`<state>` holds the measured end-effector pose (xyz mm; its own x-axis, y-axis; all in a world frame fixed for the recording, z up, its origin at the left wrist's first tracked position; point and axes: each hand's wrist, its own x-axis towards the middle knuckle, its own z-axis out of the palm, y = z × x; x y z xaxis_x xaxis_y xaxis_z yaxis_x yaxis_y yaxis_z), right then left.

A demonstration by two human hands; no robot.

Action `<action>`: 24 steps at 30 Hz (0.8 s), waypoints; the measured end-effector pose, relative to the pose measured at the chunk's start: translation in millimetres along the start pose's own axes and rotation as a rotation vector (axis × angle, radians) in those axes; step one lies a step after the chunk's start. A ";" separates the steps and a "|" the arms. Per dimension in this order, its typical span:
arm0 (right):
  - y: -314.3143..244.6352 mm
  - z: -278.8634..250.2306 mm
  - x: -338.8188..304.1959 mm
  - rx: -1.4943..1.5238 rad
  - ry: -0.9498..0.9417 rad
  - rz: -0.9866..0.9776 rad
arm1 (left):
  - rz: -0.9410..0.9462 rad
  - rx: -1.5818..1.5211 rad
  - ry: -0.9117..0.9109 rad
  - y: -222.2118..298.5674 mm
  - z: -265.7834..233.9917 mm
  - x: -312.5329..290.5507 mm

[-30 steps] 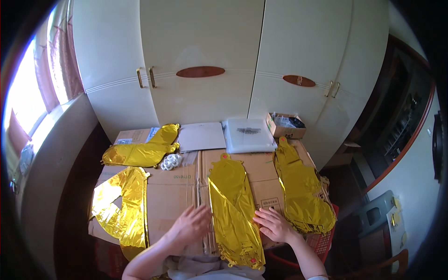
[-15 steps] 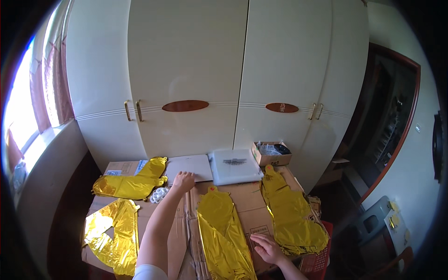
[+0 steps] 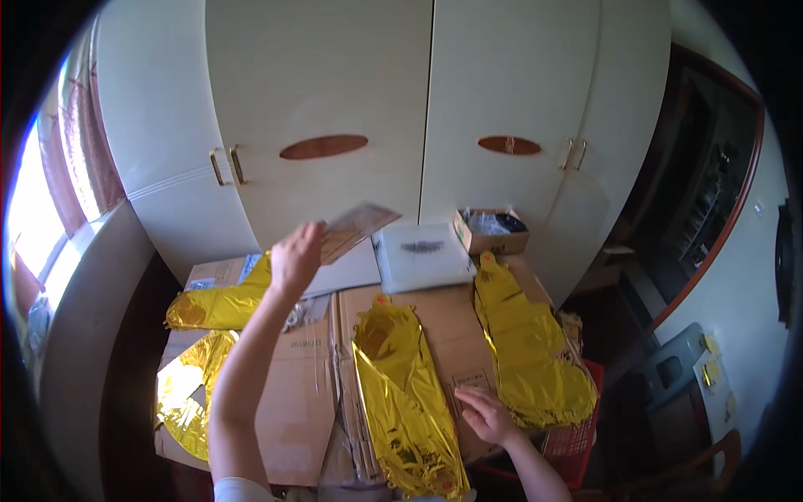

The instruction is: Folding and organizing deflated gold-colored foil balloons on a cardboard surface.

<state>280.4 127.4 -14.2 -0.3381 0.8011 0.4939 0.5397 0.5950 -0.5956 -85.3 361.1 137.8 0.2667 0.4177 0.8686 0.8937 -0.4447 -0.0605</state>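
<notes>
Raised over the back of the cardboard, my left hand (image 3: 297, 255) pinches the near end of a thin, flat, glossy sheet that looks like a clear plastic bag (image 3: 364, 227). Below it is a pale flat stack (image 3: 347, 269). My right hand (image 3: 487, 416) hovers low with fingers stretched, beside the middle flat gold foil balloon (image 3: 401, 376) and holding nothing. To its right lies another gold foil balloon (image 3: 531, 351). Two more, an upper left gold balloon (image 3: 222, 303) and a lower left gold balloon (image 3: 188, 402), are partly hidden by my left arm.
A stack of clear plastic packs (image 3: 424, 259) stands at the back, next to a small cardboard box (image 3: 492, 233) of plastic-wrapped things. Flattened cardboard (image 3: 288, 402) covers the work surface. A white cabinet (image 3: 326, 75) rises behind; a red crate (image 3: 577, 448) sits at the right.
My left hand has lifted the glossy sheet up off the pale stack and moved left with it. My right hand stays beside the middle balloon. The view has tilted down slightly.
</notes>
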 end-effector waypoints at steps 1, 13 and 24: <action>0.1 -0.3 0.3 0.001 0.023 -0.016 | -0.059 -0.056 -0.014 9.8 -15.3 6.0; -34.8 -37.2 -41.8 -0.168 -0.514 -0.083 | -0.140 -0.435 -1.016 80.5 -5.8 -82.8; -48.1 -16.4 -21.0 -0.533 -0.760 -0.241 | 0.068 -0.303 -0.891 119.6 8.8 -117.9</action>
<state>274.2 80.9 14.4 -0.7947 0.6004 -0.0894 0.6064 0.7918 -0.0729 -6.7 265.7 23.7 0.6043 0.7797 0.1640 0.7676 -0.6249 0.1426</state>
